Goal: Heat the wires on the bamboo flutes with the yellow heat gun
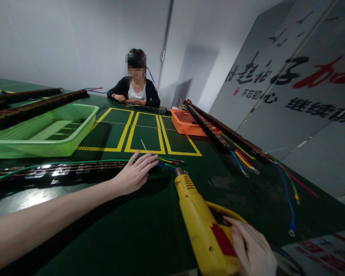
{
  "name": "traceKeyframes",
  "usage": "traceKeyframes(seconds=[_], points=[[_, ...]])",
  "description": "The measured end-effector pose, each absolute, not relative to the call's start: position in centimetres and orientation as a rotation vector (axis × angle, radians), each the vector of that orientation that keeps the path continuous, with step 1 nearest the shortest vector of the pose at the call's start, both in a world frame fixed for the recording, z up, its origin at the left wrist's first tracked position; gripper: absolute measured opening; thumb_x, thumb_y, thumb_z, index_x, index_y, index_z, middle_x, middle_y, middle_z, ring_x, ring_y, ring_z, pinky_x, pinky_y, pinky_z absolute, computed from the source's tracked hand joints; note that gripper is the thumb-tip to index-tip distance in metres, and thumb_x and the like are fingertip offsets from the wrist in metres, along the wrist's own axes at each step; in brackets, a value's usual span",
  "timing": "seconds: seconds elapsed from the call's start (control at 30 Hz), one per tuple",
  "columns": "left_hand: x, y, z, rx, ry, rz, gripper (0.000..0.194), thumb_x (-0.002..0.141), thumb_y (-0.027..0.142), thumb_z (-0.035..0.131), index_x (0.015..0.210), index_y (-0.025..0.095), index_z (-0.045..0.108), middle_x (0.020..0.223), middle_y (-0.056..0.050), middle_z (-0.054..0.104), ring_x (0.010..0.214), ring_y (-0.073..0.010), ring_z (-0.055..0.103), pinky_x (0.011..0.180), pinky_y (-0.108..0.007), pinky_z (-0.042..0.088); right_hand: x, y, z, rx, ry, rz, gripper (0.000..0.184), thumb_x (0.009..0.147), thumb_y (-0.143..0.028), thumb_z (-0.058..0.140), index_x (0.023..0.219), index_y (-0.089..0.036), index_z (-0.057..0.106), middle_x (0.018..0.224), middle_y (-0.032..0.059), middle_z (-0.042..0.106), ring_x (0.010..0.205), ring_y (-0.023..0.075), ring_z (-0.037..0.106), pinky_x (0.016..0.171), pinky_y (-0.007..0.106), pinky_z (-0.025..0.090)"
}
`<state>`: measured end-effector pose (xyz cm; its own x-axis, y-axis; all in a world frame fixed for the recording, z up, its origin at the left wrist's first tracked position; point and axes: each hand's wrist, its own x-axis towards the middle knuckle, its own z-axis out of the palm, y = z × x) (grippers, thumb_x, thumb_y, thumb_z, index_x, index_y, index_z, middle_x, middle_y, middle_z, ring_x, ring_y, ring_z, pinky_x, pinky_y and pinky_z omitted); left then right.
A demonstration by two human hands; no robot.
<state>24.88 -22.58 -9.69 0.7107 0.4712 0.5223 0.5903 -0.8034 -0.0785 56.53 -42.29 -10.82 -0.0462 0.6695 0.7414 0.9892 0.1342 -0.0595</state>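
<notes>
My right hand [253, 249] is wrapped round the handle of a yellow heat gun [202, 226] at the lower right. The gun's metal nozzle points away from me toward the coloured wire ends [172, 161] of a long dark cable bundle [60, 170] lying across the green table [149, 230]. My left hand [135, 173] rests flat on that bundle's right end, fingers stretched out and together, just left of the nozzle tip.
A green plastic basket [46, 132] stands at the left, an orange basket [186, 122] at the back right. More dark cable bundles [218, 134] with coloured wires lie along the right. Yellow taped rectangles [138, 132] mark the table. A person [135, 88] sits at the far end.
</notes>
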Motion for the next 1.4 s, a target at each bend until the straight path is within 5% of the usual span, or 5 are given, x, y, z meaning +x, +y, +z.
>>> traceKeyframes(seconds=[0.4,0.97,1.4], points=[[25.0,-21.8,-9.9,-2.803,-0.869,-0.683,0.052,0.086,0.010,0.041,0.137,0.020,0.040,0.134,-0.007,0.049,0.128,-0.0225,0.037,0.107,-0.041,0.035,55.5,-42.4,-11.8,-1.570,-1.744,-0.749,0.031,0.095,-0.033,0.036,0.082,-0.018,0.060,0.075,0.0040,0.065,0.070,0.0174,0.058,0.075,0.032,0.040],[25.0,-21.9,-9.7,-2.780,-0.891,-0.706,0.052,0.082,0.004,0.041,0.131,0.021,0.048,0.131,-0.007,0.051,0.128,-0.0223,0.038,0.107,-0.042,0.036,47.6,-41.5,-13.1,-1.583,-1.584,-0.593,0.023,0.093,-0.027,0.038,0.084,-0.018,0.057,0.073,0.0040,0.061,0.074,0.0177,0.054,0.076,0.032,0.037],[24.9,-21.4,-10.3,-2.758,-0.896,-0.771,0.049,0.086,0.008,0.037,0.131,0.023,0.046,0.130,-0.005,0.053,0.123,-0.0201,0.043,0.103,-0.038,0.040,50.7,-41.4,-12.2,-1.581,-1.635,-0.517,0.027,0.094,-0.029,0.037,0.077,-0.020,0.056,0.070,0.0004,0.060,0.069,0.0146,0.054,0.074,0.028,0.036]])
